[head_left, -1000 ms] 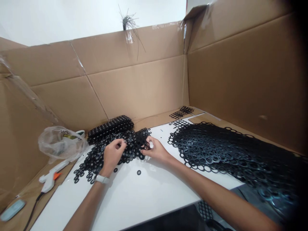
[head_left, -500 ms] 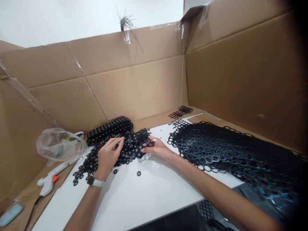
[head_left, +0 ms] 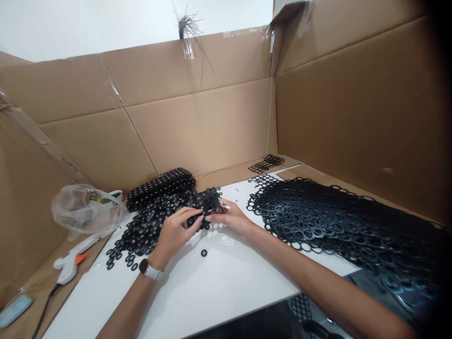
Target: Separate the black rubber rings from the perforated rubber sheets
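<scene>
My right hand [head_left: 233, 218] is closed on the near edge of a dark sheet of joined black rings [head_left: 211, 200], which rests over a heap of loose rings. My left hand [head_left: 178, 230], with a watch on its wrist, reaches in from the left. Its thumb and forefinger are pinched at the sheet's edge, close to my right fingertips; anything between them is too small to make out. Small loose black rings [head_left: 144, 230] lie piled behind and left of my left hand. One single ring [head_left: 204, 253] sits apart on the white board [head_left: 212, 287].
A large stack of black ring mesh [head_left: 303, 212] spreads along the right. Behind the heap lies a rolled black mesh [head_left: 162, 186]. A white glue gun [head_left: 70, 263], a clear plastic bag [head_left: 84, 212] and a pale blue case [head_left: 16, 310] lie left. Cardboard walls [head_left: 197, 122] surround the board.
My left hand has moved right, from over the loose rings to the sheet's edge beside my right hand. My right hand has stayed nearly in place, holding the sheet.
</scene>
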Demonstrator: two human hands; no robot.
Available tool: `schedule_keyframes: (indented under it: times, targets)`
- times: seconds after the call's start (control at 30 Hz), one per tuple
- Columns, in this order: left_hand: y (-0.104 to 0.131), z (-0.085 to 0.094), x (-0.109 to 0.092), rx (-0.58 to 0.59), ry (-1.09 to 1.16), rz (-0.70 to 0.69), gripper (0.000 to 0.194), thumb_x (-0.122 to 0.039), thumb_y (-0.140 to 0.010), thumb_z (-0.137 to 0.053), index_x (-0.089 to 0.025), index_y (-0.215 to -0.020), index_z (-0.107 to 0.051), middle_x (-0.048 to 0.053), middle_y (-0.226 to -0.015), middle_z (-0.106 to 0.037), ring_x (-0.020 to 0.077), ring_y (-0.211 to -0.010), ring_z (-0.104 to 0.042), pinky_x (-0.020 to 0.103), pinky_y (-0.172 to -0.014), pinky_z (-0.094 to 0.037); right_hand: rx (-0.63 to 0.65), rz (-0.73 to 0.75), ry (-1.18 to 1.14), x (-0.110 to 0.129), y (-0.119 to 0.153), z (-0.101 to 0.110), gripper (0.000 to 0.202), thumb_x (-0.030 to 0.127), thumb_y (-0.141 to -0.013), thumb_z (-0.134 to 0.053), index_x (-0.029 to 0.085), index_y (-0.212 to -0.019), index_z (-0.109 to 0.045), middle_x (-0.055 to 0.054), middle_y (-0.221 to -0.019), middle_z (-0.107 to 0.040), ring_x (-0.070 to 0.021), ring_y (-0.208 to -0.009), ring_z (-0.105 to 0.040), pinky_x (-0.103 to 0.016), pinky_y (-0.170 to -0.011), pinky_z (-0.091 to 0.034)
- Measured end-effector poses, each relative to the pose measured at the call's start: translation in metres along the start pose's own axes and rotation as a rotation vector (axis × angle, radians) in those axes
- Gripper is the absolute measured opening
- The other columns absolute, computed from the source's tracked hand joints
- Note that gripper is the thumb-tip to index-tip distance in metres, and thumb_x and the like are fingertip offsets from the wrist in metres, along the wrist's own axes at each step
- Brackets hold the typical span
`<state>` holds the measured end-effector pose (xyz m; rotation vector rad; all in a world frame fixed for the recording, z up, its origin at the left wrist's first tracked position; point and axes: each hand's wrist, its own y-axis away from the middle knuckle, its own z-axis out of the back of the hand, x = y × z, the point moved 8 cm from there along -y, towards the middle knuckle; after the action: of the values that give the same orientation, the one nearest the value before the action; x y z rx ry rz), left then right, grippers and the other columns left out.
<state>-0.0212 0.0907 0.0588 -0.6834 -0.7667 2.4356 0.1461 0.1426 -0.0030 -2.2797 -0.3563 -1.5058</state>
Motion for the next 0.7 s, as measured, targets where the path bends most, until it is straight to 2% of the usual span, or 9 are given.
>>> schedule_keyframes:
  times: [0.2, 0.37, 0.53, 0.7]
  targets:
    - [0.001, -0.004, 0.002, 0.031, 0.016, 0.031, 0.024, -0.04, -0.103, -0.067, -0.029, -0.118, -0.081, 0.002, -0.109, -0.078, 0.01, -0.059, -0.054, 0.027, -0.062, -0.051, -0.011, 0.023, 0.036, 0.003, -0.001, 0.0, 0.06, 0.038, -0.061, -0.097, 0.02, -0.087, -0.047, 0.003, -0.084, -0.059, -0.013, -0.076, -0.058, -0.027, -0.072, -0.046]
    - [0.001, -0.005, 0.004, 0.035, -0.02, 0.038, 0.023, -0.04, -0.101, -0.067, -0.028, -0.115, -0.082, 0.003, -0.102, -0.08, 0.0125, -0.059, -0.059, 0.028, -0.064, -0.053, -0.019, 0.103, 0.188, 0.014, 0.001, -0.003, 0.061, 0.043, -0.063, -0.095, 0.021, -0.085, -0.043, 0.002, -0.085, -0.055, -0.0135, -0.077, -0.053, -0.026, -0.07, -0.044]
    - [0.004, -0.008, -0.002, 0.048, -0.139, -0.006, 0.02, -0.035, -0.1, -0.068, -0.027, -0.11, -0.083, 0.002, -0.104, -0.083, 0.0163, -0.068, -0.07, 0.03, -0.071, -0.056, -0.017, 0.166, 0.372, 0.019, 0.003, -0.003, 0.051, 0.04, -0.069, -0.089, 0.021, -0.081, -0.044, 0.001, -0.085, -0.058, -0.0149, -0.079, -0.052, -0.026, -0.071, -0.041]
    - [0.003, -0.012, -0.004, 0.004, -0.192, 0.019, 0.014, -0.03, -0.096, -0.07, -0.029, -0.096, -0.084, -0.002, -0.095, -0.084, 0.0172, -0.065, -0.071, 0.031, -0.068, -0.054, -0.009, 0.146, 0.361, 0.012, -0.002, -0.006, 0.053, 0.043, -0.069, -0.089, 0.021, -0.081, -0.042, 0.001, -0.083, -0.059, -0.0154, -0.076, -0.053, -0.026, -0.069, -0.041]
